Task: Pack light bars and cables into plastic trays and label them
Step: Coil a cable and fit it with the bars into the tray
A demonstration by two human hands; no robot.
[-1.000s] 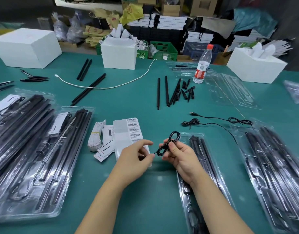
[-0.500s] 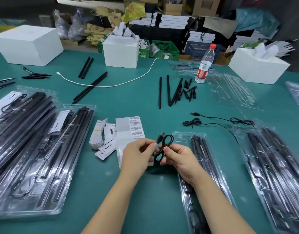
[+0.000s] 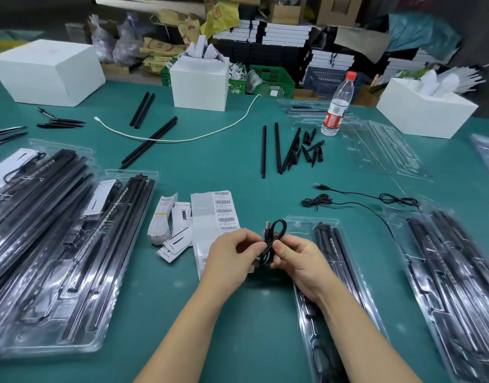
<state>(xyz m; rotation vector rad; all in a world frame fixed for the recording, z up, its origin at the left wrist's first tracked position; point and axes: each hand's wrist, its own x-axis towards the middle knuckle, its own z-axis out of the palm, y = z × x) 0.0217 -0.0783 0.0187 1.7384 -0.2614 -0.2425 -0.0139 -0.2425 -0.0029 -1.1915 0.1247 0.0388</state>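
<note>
Now bunched tighter than a second ago: thin black cable [image 3: 271, 243], looped, plug end poking up at twelve o'clock, pinched between left hand [image 3: 229, 254] and right hand [image 3: 300, 257], just above green table [image 3: 182, 313], clear tray [image 3: 301, 228] at three o'clock.

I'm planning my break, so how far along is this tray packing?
Done: filled trays stacked at left. In hand: the left hand and right hand pinch a coiled black cable beside an open tray already holding bars. Left: loose cables, loose bars, empty trays and the barcode labels.
</note>
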